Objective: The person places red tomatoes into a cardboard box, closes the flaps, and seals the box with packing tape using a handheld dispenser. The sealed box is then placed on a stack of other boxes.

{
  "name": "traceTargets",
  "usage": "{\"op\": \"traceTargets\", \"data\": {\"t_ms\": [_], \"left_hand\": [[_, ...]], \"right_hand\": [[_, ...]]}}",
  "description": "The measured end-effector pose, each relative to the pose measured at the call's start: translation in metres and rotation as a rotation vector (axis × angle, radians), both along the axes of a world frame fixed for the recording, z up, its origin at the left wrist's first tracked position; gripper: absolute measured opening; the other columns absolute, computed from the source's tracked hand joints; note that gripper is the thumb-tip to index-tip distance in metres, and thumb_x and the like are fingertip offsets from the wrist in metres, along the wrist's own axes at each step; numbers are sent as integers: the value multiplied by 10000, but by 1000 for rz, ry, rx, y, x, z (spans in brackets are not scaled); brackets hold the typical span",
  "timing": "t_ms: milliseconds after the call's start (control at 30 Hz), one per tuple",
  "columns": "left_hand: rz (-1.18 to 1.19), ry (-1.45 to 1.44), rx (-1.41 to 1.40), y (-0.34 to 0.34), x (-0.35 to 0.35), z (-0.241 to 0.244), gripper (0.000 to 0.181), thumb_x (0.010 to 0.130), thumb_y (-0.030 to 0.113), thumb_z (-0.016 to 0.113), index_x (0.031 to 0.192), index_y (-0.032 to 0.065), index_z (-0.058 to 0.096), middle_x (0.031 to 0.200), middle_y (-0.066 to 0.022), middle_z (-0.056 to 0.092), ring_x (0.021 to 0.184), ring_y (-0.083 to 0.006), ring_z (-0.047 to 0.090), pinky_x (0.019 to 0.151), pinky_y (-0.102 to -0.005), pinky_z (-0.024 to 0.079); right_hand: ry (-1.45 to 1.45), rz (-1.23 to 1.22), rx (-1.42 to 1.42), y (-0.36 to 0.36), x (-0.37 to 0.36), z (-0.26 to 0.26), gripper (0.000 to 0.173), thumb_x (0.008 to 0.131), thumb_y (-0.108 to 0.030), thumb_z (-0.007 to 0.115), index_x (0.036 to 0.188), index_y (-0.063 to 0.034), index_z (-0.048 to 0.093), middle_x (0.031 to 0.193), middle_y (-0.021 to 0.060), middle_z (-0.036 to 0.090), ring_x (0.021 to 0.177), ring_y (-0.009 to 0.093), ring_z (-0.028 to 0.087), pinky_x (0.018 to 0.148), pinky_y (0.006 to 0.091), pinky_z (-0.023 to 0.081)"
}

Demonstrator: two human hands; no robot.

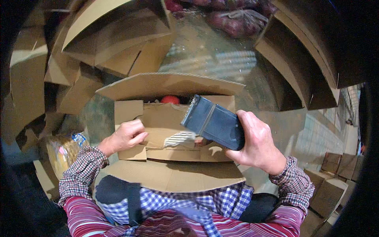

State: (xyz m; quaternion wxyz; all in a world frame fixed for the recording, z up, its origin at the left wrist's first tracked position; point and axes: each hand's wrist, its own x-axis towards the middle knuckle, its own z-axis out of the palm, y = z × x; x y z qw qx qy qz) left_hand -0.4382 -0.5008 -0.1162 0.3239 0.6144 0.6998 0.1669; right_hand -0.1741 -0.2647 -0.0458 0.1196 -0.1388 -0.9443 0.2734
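Observation:
An open cardboard carton (pixel 174 174) stands before me, its long flaps spread toward and away from me. Inside, a brown cardboard sheet (pixel 168 118) with a torn, corrugated patch (pixel 179 139) covers most of the contents. At the far edge a red round thing (pixel 170 99) shows through a gap. Above the carton's right side, my right hand (pixel 256 139) grips a dark tape dispenser (pixel 217 121) by its end, its serrated blade pointing up and left. My left hand (pixel 128 134) is curled over the carton's left side, nothing visible in it; whether it touches the cardboard is unclear.
Open cartons (pixel 118 38) crowd the far left, and more (pixel 296 59) stand at the far right. Mesh bags of reddish onions (pixel 238 23) lie at the back. A clear plastic bag (pixel 63 154) sits by my left forearm. Small cardboard boxes (pixel 328 189) are at lower right.

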Motion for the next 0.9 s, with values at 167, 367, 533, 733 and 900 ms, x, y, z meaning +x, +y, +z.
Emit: {"op": "traceTargets", "data": {"t_ms": [167, 367, 533, 733, 900], "left_hand": [[435, -434, 228, -67, -6, 7, 275, 819, 254, 542, 993, 42, 521, 1187, -127, 400, 1147, -228, 368, 989, -356, 281], [199, -665, 113, -101, 22, 32, 498, 830, 363, 533, 1205, 37, 494, 1339, -134, 372, 1245, -244, 341, 1001, -360, 301], [513, -463, 234, -99, 14, -2, 110, 719, 64, 623, 807, 0, 612, 840, -62, 620, 801, -165, 573, 718, -296, 454], [875, -90, 194, -43, -2, -15, 316, 698, 203, 711, 837, -5, 518, 811, -114, 594, 752, -209, 564, 660, -307, 449], [823, 421, 106, -15, 11, -5, 645, 650, 293, 733, 1149, 12, 437, 1081, -209, 485, 979, -334, 492, 816, -381, 408]], "right_hand": [[-107, -12, 99, -5, -12, 1, 556, 552, -227, 694, 979, 10, 428, 776, 172, 501, 720, 333, 556, 622, 403, 474], [-205, -62, 132, -12, -20, -4, 553, 604, -288, 675, 987, 0, 400, 832, 197, 529, 785, 357, 562, 677, 435, 473], [-186, -129, 89, -6, -37, -7, 477, 607, -244, 634, 951, -13, 398, 851, 216, 542, 797, 379, 566, 696, 445, 472], [135, -187, 48, 4, -15, 44, 568, 567, -272, 704, 1013, 0, 480, 833, 194, 554, 787, 328, 582, 690, 395, 484], [68, 63, 53, -24, 19, 28, 658, 546, -317, 721, 1058, 9, 467, 900, 180, 540, 806, 333, 566, 684, 394, 483]]}}
